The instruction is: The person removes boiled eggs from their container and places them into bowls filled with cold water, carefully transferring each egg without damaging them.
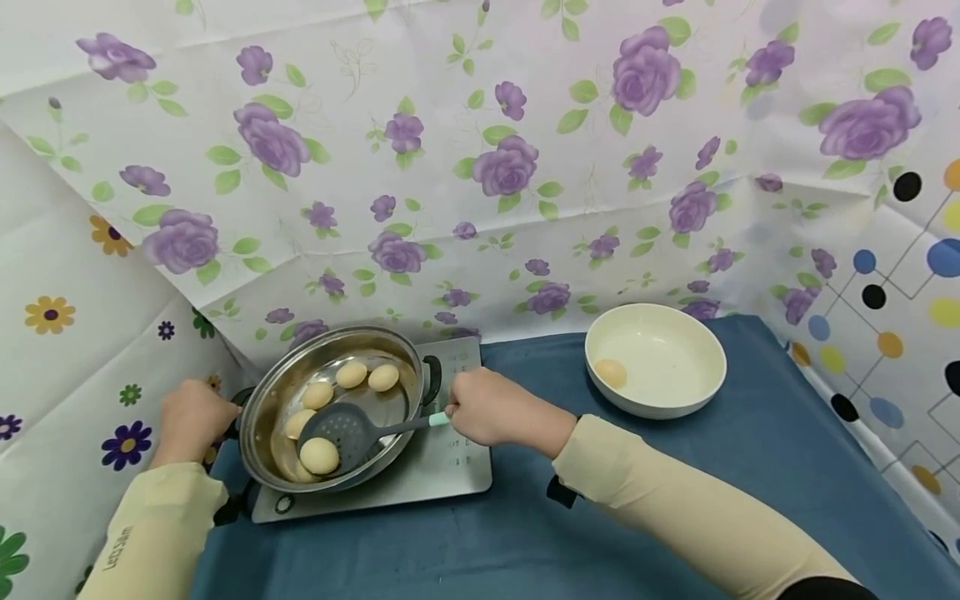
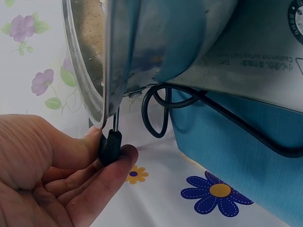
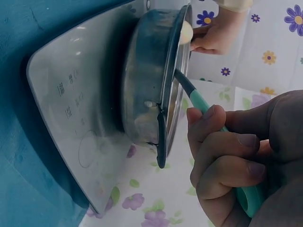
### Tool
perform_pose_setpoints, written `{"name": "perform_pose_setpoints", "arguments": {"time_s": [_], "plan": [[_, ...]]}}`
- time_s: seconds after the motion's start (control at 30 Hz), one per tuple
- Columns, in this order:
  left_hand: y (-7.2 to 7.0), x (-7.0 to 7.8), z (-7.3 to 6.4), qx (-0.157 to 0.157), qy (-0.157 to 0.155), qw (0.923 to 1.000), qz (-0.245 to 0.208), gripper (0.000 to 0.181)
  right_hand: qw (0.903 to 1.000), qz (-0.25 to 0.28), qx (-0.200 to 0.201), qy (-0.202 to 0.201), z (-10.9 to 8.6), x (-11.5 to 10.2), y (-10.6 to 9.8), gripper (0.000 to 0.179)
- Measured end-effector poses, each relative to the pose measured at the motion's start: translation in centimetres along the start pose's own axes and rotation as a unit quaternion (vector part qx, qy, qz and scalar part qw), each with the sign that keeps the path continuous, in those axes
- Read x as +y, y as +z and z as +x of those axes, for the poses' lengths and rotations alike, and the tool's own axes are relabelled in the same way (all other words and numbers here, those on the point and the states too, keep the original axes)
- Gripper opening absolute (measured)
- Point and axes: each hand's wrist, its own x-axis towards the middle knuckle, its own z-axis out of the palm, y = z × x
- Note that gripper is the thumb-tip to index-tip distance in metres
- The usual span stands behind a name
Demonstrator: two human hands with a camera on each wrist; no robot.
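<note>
Just right of the left hand (image 1: pixel 191 421), which pinches the black handle (image 2: pixel 110 147) of the steel pot (image 1: pixel 274 408), one egg (image 1: pixel 319 456) sits near the left edge of the slotted spoon (image 1: pixel 351 433), and any tip that way could roll it onto the other eggs (image 1: pixel 351 374) and crack shells. Farther right, the right hand (image 1: pixel 483 408) grips the spoon's green handle (image 3: pixel 199 100), where a small wrist twist or a knock against the pot would probably cause that tip. Beyond that hand, well apart, stands the white bowl (image 1: pixel 667 354), holding another egg (image 1: pixel 611 373) that a careless drop might strike.
</note>
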Motion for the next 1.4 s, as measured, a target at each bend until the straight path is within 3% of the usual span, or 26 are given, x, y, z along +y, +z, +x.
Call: {"name": "perform_pose_setpoints", "arguments": {"time_s": [0.47, 0.7, 1.1, 1.4], "plan": [[-0.1, -0.3, -0.4, 0.007, 0.002, 1.0000, -0.003, 0.028, 0.9986, 0.036, 0.029, 0.027, -0.2, 0.3, -1.3, 0.030], [0.1, -0.5, -0.4, 0.001, -0.012, 0.9999, -0.004, 0.025, 0.9970, 0.047, 0.035, 0.051, -0.3, 0.8, -1.8, 0.029], [-0.1, -0.5, -0.3, 0.007, 0.000, 1.0000, -0.003, 0.028, 0.9971, 0.039, 0.050, 0.042, -0.7, 2.1, -2.9, 0.032], [0.0, -0.6, -0.3, 0.011, 0.001, 0.9999, 0.003, 0.027, 0.9951, 0.035, 0.071, 0.060, -1.8, 3.5, -4.3, 0.035]]}}
